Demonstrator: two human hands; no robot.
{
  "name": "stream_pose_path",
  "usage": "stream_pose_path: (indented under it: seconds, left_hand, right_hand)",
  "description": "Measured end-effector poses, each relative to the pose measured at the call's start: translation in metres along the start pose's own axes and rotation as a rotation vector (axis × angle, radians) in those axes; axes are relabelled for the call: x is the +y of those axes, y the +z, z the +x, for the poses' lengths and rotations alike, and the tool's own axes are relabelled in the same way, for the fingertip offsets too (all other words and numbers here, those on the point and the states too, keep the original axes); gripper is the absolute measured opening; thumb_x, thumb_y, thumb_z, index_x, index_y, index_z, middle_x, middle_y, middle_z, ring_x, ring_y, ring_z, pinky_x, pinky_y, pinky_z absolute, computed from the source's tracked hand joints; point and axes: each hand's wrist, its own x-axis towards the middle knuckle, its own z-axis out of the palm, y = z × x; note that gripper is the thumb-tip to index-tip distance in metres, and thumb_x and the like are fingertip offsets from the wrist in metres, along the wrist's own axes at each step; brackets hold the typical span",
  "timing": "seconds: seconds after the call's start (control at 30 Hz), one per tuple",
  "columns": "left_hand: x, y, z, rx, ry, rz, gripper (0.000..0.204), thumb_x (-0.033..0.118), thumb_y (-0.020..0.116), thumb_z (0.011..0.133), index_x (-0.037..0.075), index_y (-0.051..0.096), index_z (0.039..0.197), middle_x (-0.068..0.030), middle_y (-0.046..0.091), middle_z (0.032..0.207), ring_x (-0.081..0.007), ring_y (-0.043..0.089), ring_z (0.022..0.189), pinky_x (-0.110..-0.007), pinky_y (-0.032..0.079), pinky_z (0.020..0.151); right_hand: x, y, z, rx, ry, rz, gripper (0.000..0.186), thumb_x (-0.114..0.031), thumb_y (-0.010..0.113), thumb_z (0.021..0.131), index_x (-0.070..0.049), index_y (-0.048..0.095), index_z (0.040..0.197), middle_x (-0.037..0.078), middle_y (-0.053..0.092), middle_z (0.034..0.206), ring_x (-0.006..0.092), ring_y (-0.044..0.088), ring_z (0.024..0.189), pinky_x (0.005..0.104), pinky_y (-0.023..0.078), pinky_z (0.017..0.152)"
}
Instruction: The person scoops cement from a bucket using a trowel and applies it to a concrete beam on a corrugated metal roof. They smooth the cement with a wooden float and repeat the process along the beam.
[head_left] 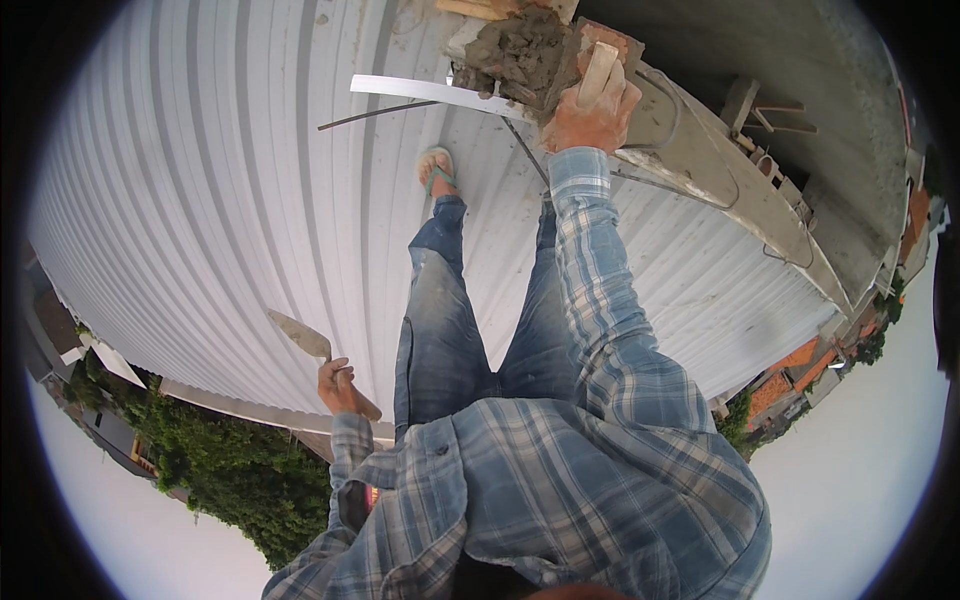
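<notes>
Wet mortar (515, 55) beside right hand (590, 115); left hand (338, 385) grips trowel (300, 335).

Head camera looks steeply down over the corrugated roof (220, 180).

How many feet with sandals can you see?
1: a foot in a green flip-flop sandal on the white corrugated metal roof. The other foot is hidden behind the right arm.

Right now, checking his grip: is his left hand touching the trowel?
Touching. The head view shows the left hand closed around the trowel handle.
</notes>
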Motion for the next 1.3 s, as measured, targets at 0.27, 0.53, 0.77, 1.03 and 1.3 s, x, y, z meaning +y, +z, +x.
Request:
stream_pose_path:
  seconds: [0.27,0.53,0.77,1.03,1.3]
  left_hand:
    - [0.001,0.003,0.004,-0.008,-0.024,0.000,0.022,0.002,0.054,0.081,-0.001,0.066,0.099,-0.0107,0.066,0.089,-0.0180,0.066,0.078,-0.030,0.056,0.070]
    - [0.049,0.007,0.015,0.003,0.231,0.137,0.020,0.000,0.053,0.084,-0.001,0.067,0.098,-0.0102,0.062,0.091,-0.0195,0.064,0.077,-0.031,0.054,0.071]
    - [0.291,0.122,0.004,0.180,0.895,0.146,0.031,0.008,0.075,0.080,0.004,0.067,0.110,-0.0088,0.052,0.102,-0.0180,0.056,0.086,-0.034,0.050,0.072]
    - [0.364,0.348,-0.094,-0.126,1.361,0.080,0.080,0.020,0.086,0.070,0.015,0.048,0.141,-0.0176,0.042,0.111,-0.0325,0.050,0.097,-0.042,0.048,0.082]
    - [0.368,0.460,-0.075,-0.158,1.403,0.290,0.077,0.008,0.076,0.075,0.019,0.042,0.144,-0.0221,0.041,0.113,-0.0407,0.051,0.101,-0.046,0.049,0.083]
  right_hand:
    - [0.007,0.004,-0.008,-0.028,0.047,-0.038,0.059,-0.015,0.065,0.079,-0.010,0.045,0.134,0.011,0.046,0.118,0.0330,0.058,0.108,0.0463,0.053,0.088]
    - [0.009,-0.051,-0.004,0.130,0.015,0.170,0.063,-0.015,0.072,0.077,-0.008,0.050,0.135,0.011,0.051,0.116,0.0296,0.059,0.106,0.0422,0.051,0.093]
    - [0.146,-0.181,-0.060,-0.264,0.403,1.169,0.055,-0.020,0.068,0.086,0.001,0.050,0.134,0.012,0.062,0.119,0.0220,0.063,0.102,0.0347,0.054,0.086]
    - [0.243,-0.172,-0.183,-0.052,1.082,1.383,0.039,-0.024,0.044,0.103,0.002,0.052,0.130,0.016,0.063,0.120,0.0286,0.068,0.096,0.0390,0.060,0.078]
    - [0.259,-0.163,-0.203,-0.246,1.158,1.607,0.046,-0.020,0.049,0.101,-0.001,0.040,0.142,0.013,0.055,0.133,0.0242,0.060,0.115,0.0375,0.055,0.093]
